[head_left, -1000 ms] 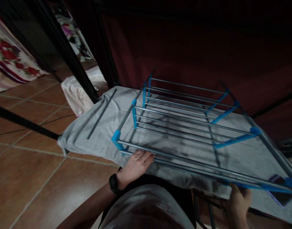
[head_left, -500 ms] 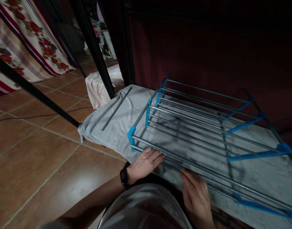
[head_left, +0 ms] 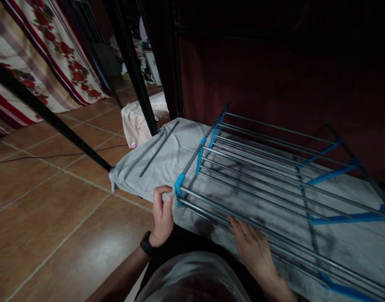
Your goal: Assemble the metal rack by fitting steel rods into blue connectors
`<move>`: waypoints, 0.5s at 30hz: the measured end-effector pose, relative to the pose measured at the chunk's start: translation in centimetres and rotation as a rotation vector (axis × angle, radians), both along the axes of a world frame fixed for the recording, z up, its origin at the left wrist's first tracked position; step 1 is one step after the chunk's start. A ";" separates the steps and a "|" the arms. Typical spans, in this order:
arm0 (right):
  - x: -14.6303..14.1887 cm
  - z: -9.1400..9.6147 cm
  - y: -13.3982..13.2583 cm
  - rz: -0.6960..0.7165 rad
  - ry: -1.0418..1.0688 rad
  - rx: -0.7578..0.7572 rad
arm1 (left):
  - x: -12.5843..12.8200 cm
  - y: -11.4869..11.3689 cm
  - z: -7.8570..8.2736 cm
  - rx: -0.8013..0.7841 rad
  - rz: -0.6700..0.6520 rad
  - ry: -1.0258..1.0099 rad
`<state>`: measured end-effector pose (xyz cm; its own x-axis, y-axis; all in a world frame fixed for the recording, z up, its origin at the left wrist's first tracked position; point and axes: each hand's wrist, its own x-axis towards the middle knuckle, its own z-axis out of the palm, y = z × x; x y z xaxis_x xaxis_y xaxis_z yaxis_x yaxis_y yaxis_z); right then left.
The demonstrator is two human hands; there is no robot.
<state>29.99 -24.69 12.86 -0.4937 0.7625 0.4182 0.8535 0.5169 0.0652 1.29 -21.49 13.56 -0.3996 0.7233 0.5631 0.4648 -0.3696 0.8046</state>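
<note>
A drying rack point(head_left: 255, 184) of grey metal tubes with blue plastic joints lies on a bed-like surface covered by a grey blanket point(head_left: 135, 161). Just left of its near blue corner joint point(head_left: 179, 184) is my left hand point(head_left: 162, 216), fingers curved and apart, holding nothing; a dark band circles that wrist. My right hand point(head_left: 251, 247) rests against the near front tubes with its fingers stretched out, not wrapped round them. Left of the rack, a loose grey tube point(head_left: 159, 149) lies on the blanket.
Black metal posts point(head_left: 137, 79) rise at the left, one slanting bar point(head_left: 50, 113) crossing above the tiled floor point(head_left: 32, 197). A dark red cloth point(head_left: 274, 88) hangs behind the rack. Further back are a striped pinkish cloth point(head_left: 137, 126), a floral curtain point(head_left: 63, 54) and a black cable point(head_left: 54, 155).
My left hand has left the front tubes and moved left to beside the rack's corner. My right hand has shifted slightly, fingers now extended on the tubes. The view has turned a little left.
</note>
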 end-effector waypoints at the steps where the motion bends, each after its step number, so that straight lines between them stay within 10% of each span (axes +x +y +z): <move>1: 0.0 0.0 0.0 0.000 -0.004 -0.004 | -0.2 1.0 0.1 -0.106 -0.033 -0.163; 5: 0.0 0.0 -0.1 0.010 -0.020 -0.014 | 0.4 4.3 0.2 -0.398 -0.370 -0.430; 15: 2.6 0.0 2.0 0.041 0.012 0.028 | -0.3 6.2 0.8 -0.250 -0.195 -0.607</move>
